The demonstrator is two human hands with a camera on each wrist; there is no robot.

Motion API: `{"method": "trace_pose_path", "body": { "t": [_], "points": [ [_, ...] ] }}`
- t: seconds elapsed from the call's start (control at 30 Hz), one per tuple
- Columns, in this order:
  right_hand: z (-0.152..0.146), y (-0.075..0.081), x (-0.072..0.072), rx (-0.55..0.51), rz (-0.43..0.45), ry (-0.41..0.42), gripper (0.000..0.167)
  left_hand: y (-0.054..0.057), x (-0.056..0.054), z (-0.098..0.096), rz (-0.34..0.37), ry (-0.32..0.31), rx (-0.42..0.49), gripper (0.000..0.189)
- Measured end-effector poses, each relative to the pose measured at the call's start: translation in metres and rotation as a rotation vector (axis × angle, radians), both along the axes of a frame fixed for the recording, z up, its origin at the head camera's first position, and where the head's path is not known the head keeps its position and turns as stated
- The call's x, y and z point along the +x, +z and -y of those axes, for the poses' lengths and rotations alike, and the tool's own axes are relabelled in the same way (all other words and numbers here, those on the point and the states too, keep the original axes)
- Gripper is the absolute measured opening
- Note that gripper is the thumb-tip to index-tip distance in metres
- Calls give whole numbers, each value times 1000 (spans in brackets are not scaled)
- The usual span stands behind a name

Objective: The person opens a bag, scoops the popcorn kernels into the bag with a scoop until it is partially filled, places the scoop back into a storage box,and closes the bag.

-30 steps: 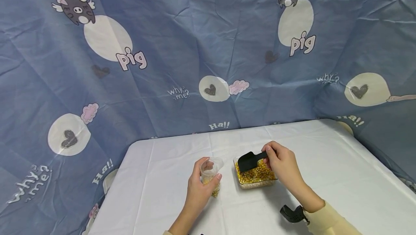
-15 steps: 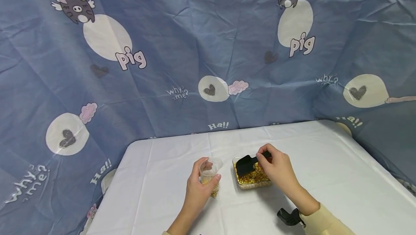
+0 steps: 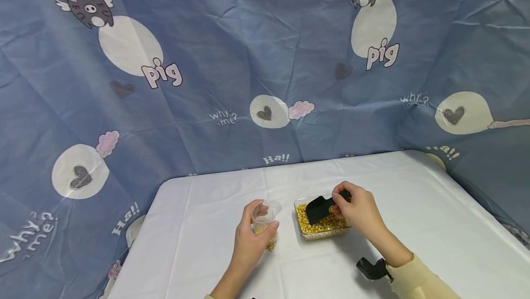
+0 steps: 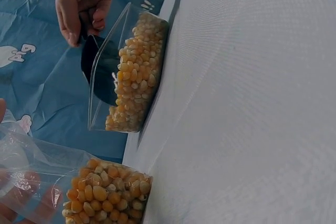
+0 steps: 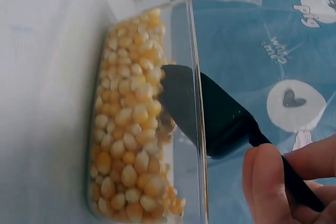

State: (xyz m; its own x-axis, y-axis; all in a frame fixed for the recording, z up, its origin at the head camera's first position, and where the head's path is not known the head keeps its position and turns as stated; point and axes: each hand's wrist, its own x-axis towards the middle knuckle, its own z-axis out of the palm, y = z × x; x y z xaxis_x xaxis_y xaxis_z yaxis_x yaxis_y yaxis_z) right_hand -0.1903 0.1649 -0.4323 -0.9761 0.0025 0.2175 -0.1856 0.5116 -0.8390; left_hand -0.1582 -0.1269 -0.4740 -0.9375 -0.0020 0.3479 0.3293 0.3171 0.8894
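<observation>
In the head view my left hand (image 3: pixel 251 239) grips a clear plastic bag (image 3: pixel 265 218) with its mouth spread round. Yellow corn kernels (image 4: pixel 107 198) fill the lower part of the bag, as the left wrist view shows. To its right stands a clear rectangular container (image 3: pixel 325 234) holding more corn kernels (image 5: pixel 128 129). My right hand (image 3: pixel 359 209) pinches the handle of a black scoop (image 3: pixel 318 210) between thumb and fingers. The scoop's blade slants down inside the container, its tip at the kernels in the right wrist view. How deep the tip sits is unclear.
A white cloth covers the table (image 3: pixel 215 244). Behind it hangs a blue printed curtain (image 3: pixel 223 60). A black wrist-worn device (image 3: pixel 372 269) juts from below my right sleeve (image 3: pixel 418 278), close to the tabletop.
The scoop shifted slightly left and down over the kernels, then back a little to the right with my right hand. My left hand keeps its hold on the bag.
</observation>
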Motion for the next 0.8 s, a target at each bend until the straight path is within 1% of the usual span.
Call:
{"method": "trace_pose_path", "body": {
  "t": [0.2,0.33,0.47,0.67,0.8],
  "points": [
    [-7,5,0,28,27,4,10,1,0,1,-1,-3,-2,60],
    [-13,10,1,33,15,-8,10,1,0,1,-4,-1,-1,60],
    [-20,14,1,55,-40,-33,10,0,-1,1,-3,3,-1,61],
    [-25,20,1,165,-139,-72,10,0,-1,1,-23,8,-7,64],
    [-26,19,1,235,-198,-86,10,-2,-1,1,-33,9,-8,65]
  ]
}}
